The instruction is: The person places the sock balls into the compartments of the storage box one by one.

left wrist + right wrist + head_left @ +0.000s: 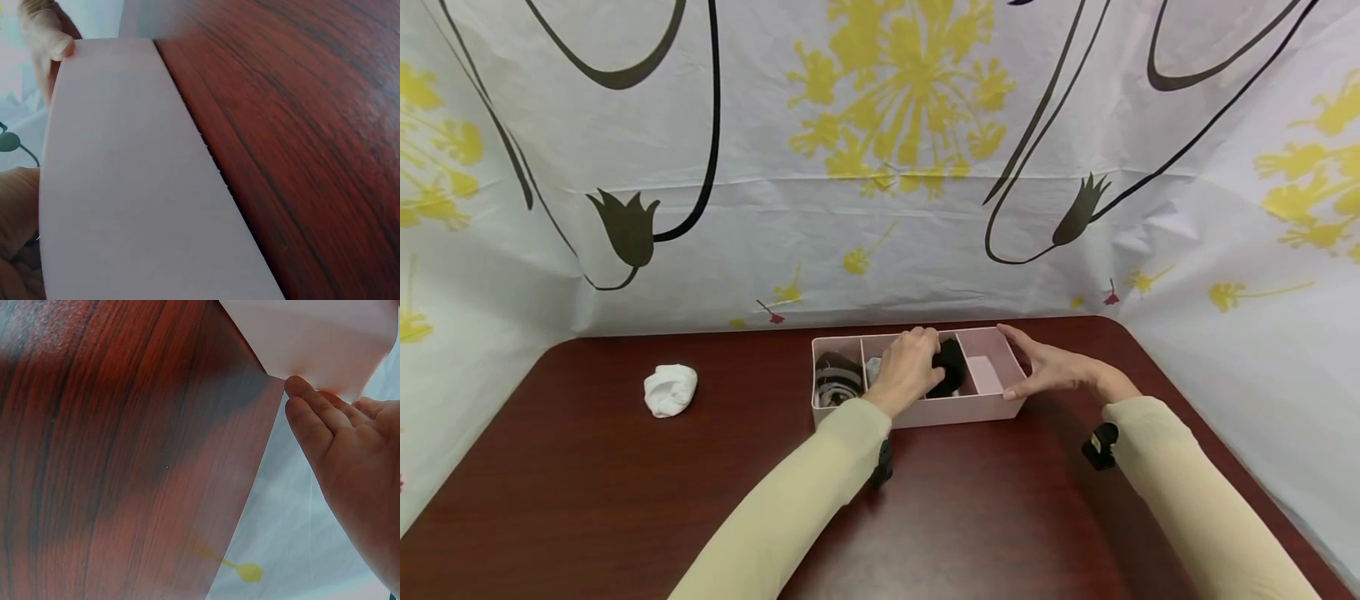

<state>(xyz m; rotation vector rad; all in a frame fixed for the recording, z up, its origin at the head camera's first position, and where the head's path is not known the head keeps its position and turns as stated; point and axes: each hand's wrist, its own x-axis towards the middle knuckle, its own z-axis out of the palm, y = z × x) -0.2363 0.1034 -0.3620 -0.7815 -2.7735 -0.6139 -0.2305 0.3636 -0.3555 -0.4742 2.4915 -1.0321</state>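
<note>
A pale pink divided storage box (955,410) stands near the table's back edge. My left hand (908,367) reaches over its middle, thumb and fingers curled at a black balled-up sock (952,367); the fingertips are partly hidden. Grey striped socks (838,382) fill the leftmost compartment, and something light grey (873,368) shows beside my left hand. At the right end, my right hand (1056,367) grips the box, thumb at the front corner and fingers at the back one. In the right wrist view its fingers (315,419) lie against the end wall.
A white balled-up sock (670,390) lies apart on the left side of the dark red wooden table (587,492). Behind and beside the table hangs a white floral-patterned sheet (880,250). The rightmost compartment's bare floor (983,375) shows.
</note>
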